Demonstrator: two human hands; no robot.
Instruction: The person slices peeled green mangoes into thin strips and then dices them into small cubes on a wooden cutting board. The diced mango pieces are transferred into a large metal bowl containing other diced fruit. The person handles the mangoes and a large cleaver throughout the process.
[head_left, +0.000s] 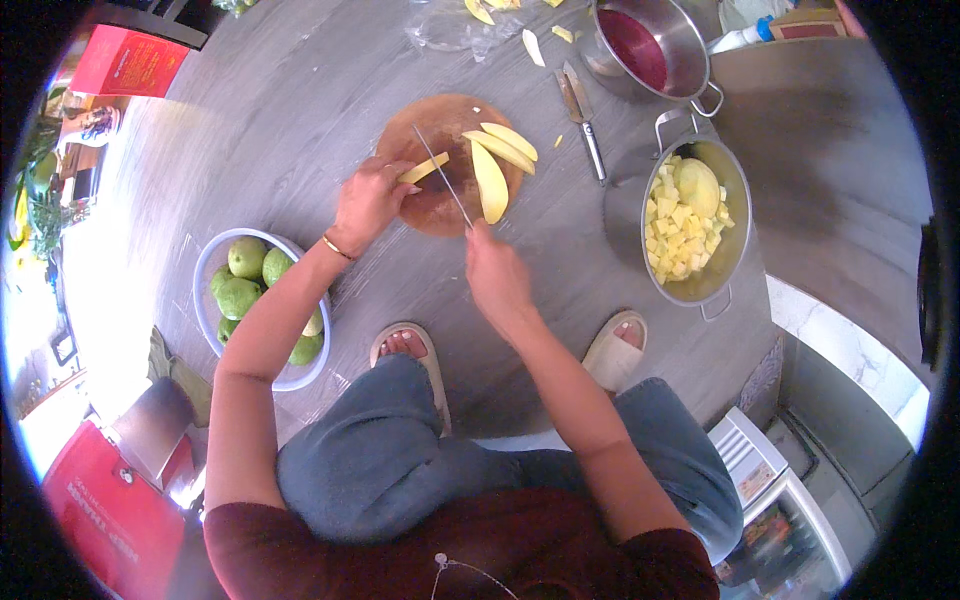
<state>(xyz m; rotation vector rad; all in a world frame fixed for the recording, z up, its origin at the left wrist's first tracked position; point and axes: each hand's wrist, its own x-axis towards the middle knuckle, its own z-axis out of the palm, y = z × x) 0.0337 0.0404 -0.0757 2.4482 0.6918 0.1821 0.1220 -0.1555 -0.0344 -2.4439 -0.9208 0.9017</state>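
Observation:
A round wooden cutting board (427, 214) lies on the floor in front of me. My left hand (373, 196) pins a yellow fruit strip (424, 169), which looks like green mango, against the board. In my right hand (496, 276) is the handle of a knife, its thin blade (444, 176) crossing the strip near its right end. To the right of the blade rest several peeled fruit slices (490, 182), some reaching the board's edge. A metal pot (741, 217) on the right holds many pale yellow cubes (679, 236) and one larger peeled piece (697, 186).
A basket (204, 268) of several green fruits (240, 298) stands left, partly behind my left forearm. A peeler (590, 142) and another blade lie beside the board. Beyond are a steel pot with red residue (679, 56) and a plastic bag (450, 26) with peelings.

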